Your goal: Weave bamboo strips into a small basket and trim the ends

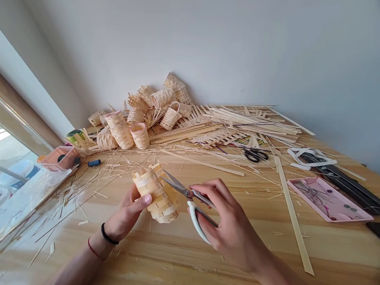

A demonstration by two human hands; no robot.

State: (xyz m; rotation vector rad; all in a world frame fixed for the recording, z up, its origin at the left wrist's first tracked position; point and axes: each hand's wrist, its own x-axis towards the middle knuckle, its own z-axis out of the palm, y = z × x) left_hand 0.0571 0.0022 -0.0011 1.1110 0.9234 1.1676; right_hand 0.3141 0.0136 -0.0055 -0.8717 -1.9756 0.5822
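Note:
My left hand (pixel 127 214) grips a small woven bamboo basket (pixel 156 193) from the left and holds it tilted above the wooden table (pixel 180 252). In my right hand (pixel 226 216) are white-handled scissors (pixel 190 195), fingers through the loops. The scissor blades point left and touch the basket's upper rim. A black band and a red cord circle my left wrist.
A heap of finished small baskets (pixel 139 116) and loose bamboo strips (pixel 244 125) lies at the back by the wall. Black scissors (pixel 256 155) lie in the strips. A pink tray (pixel 329 200) sits right, a long strip (pixel 292 213) beside it. Offcuts litter the left side.

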